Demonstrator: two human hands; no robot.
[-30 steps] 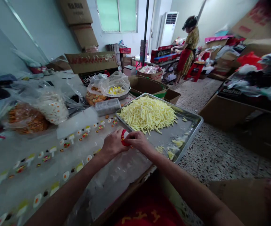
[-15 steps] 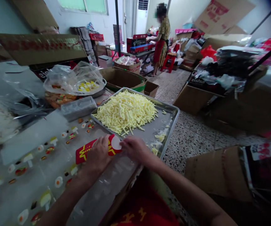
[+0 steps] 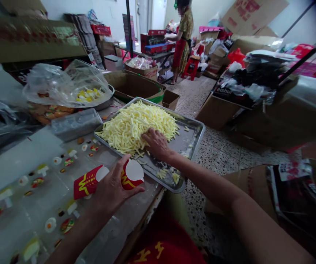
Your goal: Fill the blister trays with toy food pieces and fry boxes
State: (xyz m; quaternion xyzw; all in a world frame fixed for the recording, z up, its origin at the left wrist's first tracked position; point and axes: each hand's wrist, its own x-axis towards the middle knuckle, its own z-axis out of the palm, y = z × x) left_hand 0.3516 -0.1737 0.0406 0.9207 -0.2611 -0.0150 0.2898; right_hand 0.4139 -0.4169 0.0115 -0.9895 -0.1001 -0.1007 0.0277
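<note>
In the head view my left hand grips a red fry carton with a yellow zigzag mark, its white opening facing up. A second red carton lies on the table beside that hand, partly behind it. My right hand rests at the near edge of a heap of pale yellow fry-shaped sticks, its fingers curled into them and their tips partly hidden. The heap covers the left part of a metal tray, and a few loose sticks lie at its near right.
Small egg, burger and mushroom-like pieces appear across the tabletop. Clear plastic bags and an open cardboard box stand behind. Cardboard boxes sit on the floor at right. Another person stands at a far table.
My right hand has left the carton and moved forward into the sticks. The carton in my left hand now tilts upward, and a second carton shows separately to its left. The camera view has shifted.
</note>
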